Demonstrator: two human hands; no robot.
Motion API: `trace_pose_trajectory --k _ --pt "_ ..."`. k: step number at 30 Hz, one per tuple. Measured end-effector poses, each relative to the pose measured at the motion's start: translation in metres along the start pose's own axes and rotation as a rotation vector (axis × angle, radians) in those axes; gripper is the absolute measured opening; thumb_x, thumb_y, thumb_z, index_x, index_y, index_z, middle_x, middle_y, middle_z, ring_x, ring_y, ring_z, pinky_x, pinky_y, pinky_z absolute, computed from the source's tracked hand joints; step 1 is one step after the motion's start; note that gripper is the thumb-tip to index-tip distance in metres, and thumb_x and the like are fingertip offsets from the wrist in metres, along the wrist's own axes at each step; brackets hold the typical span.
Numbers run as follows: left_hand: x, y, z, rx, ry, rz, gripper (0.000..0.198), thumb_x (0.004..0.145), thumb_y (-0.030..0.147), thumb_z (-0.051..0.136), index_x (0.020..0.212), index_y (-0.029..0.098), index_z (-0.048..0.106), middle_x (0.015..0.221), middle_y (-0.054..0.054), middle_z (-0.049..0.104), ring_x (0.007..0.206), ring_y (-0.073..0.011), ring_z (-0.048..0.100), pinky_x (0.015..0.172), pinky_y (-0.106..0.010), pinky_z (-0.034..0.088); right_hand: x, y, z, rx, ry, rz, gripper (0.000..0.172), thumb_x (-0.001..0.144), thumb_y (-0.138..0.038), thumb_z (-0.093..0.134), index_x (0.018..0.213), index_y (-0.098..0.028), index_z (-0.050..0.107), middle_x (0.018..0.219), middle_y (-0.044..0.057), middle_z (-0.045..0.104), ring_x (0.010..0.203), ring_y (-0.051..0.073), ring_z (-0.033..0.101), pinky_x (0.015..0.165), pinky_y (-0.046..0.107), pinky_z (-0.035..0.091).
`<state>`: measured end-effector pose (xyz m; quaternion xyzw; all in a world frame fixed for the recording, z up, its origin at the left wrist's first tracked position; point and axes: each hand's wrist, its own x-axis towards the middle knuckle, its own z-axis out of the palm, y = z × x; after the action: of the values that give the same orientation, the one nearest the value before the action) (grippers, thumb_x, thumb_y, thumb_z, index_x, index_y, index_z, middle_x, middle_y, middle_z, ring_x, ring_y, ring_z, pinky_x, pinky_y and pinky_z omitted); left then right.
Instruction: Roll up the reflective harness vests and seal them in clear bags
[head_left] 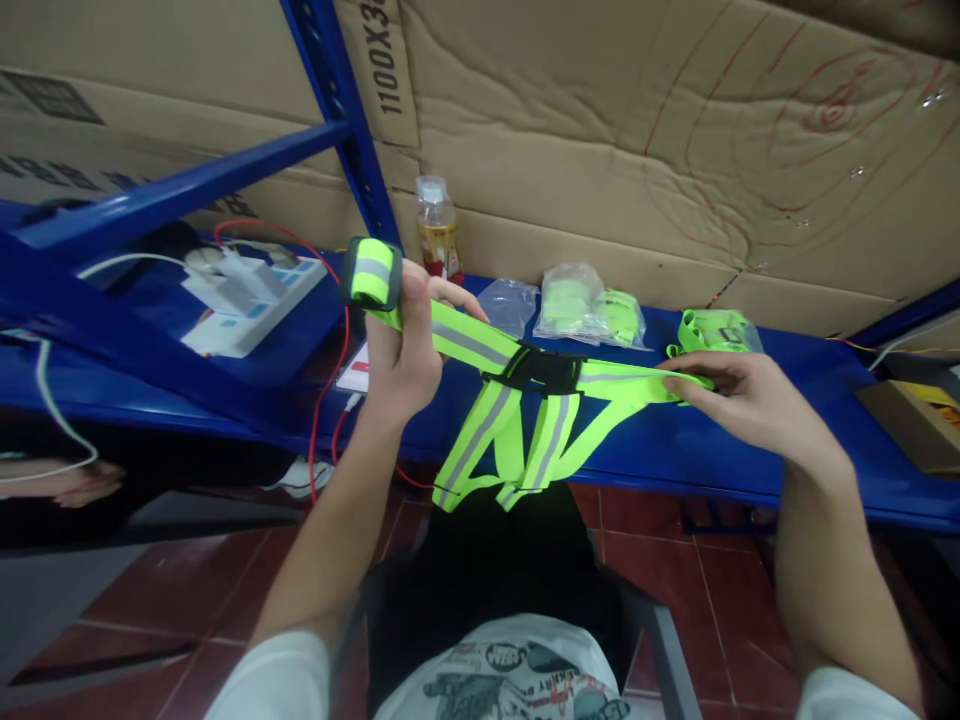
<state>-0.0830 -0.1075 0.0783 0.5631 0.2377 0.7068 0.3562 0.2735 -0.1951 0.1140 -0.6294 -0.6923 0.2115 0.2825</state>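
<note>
A neon-yellow reflective harness point(480, 345) with grey stripes is stretched between my two hands above the blue shelf edge. My left hand point(409, 350) grips one end, where the strap passes through a black buckle point(373, 274). In my right hand point(739, 400), the other end of the band is pinched between thumb and fingers. A black clasp point(544, 370) sits at the middle of the band. Shoulder straps point(480, 440) hang in loops from it, over my lap.
Bagged green straps point(581, 305) and a second green bundle point(716, 330) lie on the blue shelf point(660, 450). A bottle point(437, 230) stands at the back. Left are a power strip point(251, 310) and red cable point(346, 330). Another person's hand point(94, 482) shows far left.
</note>
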Motion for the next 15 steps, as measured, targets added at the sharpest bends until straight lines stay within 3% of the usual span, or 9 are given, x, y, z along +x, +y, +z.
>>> trace_pose_trajectory --k 2,4,9,11,15 --pt "-0.003 0.003 0.001 -0.009 -0.015 -0.026 0.05 0.105 0.074 0.05 0.091 0.026 0.048 0.074 0.002 0.076 0.034 -0.0079 0.047 0.029 -0.026 0.024 -0.003 0.001 -0.004 0.123 0.051 0.001 0.036 0.082 -0.045 0.088 0.108 -0.02 0.083 0.093 0.008 0.082 0.076 0.021 0.072 0.069 0.032 0.056" --pt "-0.002 0.002 0.001 -0.047 0.004 -0.086 0.05 0.104 0.076 0.049 0.093 0.027 0.046 0.077 0.004 0.078 0.032 -0.0079 0.044 0.028 -0.027 0.02 -0.004 0.003 -0.008 0.203 0.04 -0.022 0.034 0.077 -0.044 0.093 0.098 -0.019 0.083 0.086 0.006 0.079 0.07 0.018 0.067 0.063 0.029 0.053" --pt "0.003 -0.008 0.002 -0.123 0.059 -0.182 0.056 0.098 0.084 0.051 0.092 0.028 0.043 0.07 0.005 0.074 0.031 -0.0081 0.043 0.029 -0.026 0.023 0.0 0.014 -0.02 0.15 -0.185 0.031 0.036 0.079 -0.053 0.09 0.08 -0.018 0.085 0.073 0.006 0.073 0.06 0.015 0.056 0.054 0.029 0.044" --pt "0.001 -0.008 0.003 -0.102 0.095 -0.163 0.056 0.098 0.083 0.05 0.093 0.028 0.045 0.068 0.005 0.071 0.033 -0.0091 0.045 0.031 -0.026 0.026 0.001 0.016 -0.022 0.125 -0.186 0.059 0.04 0.08 -0.057 0.089 0.075 -0.018 0.084 0.064 0.005 0.07 0.056 0.014 0.055 0.051 0.029 0.041" --pt "-0.005 -0.008 0.002 -0.003 0.209 -0.082 0.051 0.099 0.078 0.055 0.094 0.027 0.056 0.071 0.002 0.066 0.048 -0.011 0.056 0.042 -0.026 0.035 0.001 0.013 -0.02 0.217 -0.078 0.055 0.041 0.08 -0.055 0.089 0.071 -0.018 0.075 0.067 0.01 0.076 0.055 0.019 0.067 0.054 0.032 0.052"
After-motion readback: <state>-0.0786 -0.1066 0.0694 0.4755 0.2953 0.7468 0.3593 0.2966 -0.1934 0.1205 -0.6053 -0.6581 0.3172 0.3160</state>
